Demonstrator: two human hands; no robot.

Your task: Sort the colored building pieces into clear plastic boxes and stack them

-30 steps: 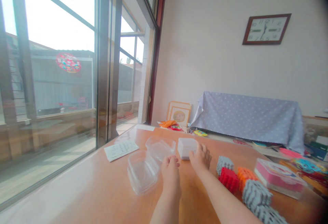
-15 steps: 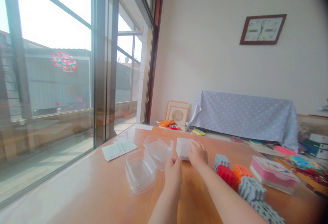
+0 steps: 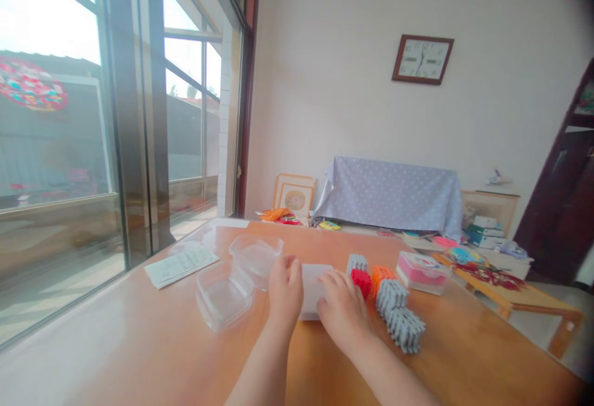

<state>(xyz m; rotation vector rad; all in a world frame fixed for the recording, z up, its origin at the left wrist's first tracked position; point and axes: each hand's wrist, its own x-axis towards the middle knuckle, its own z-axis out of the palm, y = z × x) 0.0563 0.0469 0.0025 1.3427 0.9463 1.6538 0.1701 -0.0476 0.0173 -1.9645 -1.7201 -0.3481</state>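
A white lidded-looking box [image 3: 312,291] sits on the table between my hands. My left hand [image 3: 286,288] is closed at its left edge, with thumb and fingers curled; the exact grip is partly hidden. From the right, my right hand [image 3: 343,307] grips the same box, fingers over its top and thumb near the front side. Left of my hands are two clear plastic containers, a nearer one [image 3: 225,298] and a farther one [image 3: 255,251], which overlap in view.
To the right stand stacks of grey [image 3: 406,328], red [image 3: 361,283] and orange [image 3: 383,279] notched plastic pieces. A pink-and-white box [image 3: 422,272] lies beyond them. Printed paper [image 3: 180,268] lies at the left, on the wooden table [image 3: 134,356] beside the window.
The white box has come nearer to me, and my left hand has moved up against its left side. My view has turned to the right.
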